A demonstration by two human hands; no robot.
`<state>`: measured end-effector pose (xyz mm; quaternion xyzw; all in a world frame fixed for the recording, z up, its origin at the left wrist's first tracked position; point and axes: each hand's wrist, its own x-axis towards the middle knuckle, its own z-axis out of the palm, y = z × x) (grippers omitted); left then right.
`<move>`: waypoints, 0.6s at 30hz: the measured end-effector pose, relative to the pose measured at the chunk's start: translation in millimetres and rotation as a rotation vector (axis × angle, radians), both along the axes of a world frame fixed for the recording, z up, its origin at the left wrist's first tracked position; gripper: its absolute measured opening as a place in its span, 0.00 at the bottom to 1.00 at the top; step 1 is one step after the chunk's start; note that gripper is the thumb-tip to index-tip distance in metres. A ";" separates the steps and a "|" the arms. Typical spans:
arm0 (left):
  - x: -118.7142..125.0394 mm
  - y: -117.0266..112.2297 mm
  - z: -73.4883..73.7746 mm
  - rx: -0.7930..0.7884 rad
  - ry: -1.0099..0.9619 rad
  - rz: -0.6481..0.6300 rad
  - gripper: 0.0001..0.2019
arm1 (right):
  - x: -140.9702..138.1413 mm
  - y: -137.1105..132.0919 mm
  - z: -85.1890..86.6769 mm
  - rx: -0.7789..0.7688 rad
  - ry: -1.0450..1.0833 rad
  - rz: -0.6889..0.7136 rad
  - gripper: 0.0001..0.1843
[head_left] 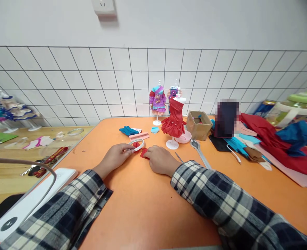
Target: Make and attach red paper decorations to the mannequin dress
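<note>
My left hand [118, 155] is closed on a thin white roll of tape [142, 145], gripping its near left rim just above the orange table [143, 208]. Red crinkled paper [143, 152] lies at the fingertips of my right hand [161, 159], which is closed on it. More red shows through the ring of the roll. Just beyond my hands stands a small white mannequin in a red crinkled dress [174, 118]. A pink strip [139, 136] and folded blue paper [128, 130] lie behind the roll.
Scissors [199, 152] with grey handles lie right of my right hand. Behind them are a pink bowl [185, 137] and a cardboard box [199, 125]. Red cloth-like paper [286, 149] is heaped at the right. A white power bank-like slab [35, 201] with a cable lies at the left edge.
</note>
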<state>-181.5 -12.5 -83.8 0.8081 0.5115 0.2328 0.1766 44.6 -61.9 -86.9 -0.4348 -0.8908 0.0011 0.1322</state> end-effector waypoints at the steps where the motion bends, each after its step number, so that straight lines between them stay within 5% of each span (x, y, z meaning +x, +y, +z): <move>1: 1.3 -1.4 0.9 -0.012 0.000 -0.035 0.19 | 0.1 -0.1 0.2 -0.001 -0.005 0.006 0.20; 6: 6.5 -7.8 6.3 0.069 0.197 -0.215 0.14 | 3.0 -1.3 1.9 -0.013 -0.031 0.033 0.20; 12: 5.1 -13.1 14.0 0.095 0.175 -0.121 0.18 | 10.5 -29.5 12.7 0.072 0.301 0.033 0.19; 15: 6.0 -18.9 20.7 0.119 -0.094 -0.075 0.18 | 20.7 -70.5 10.3 -0.025 0.454 0.173 0.15; 18: 16.8 -27.7 22.1 -0.080 -0.741 -0.085 0.19 | 29.5 -122.7 -6.9 -0.317 0.512 0.203 0.07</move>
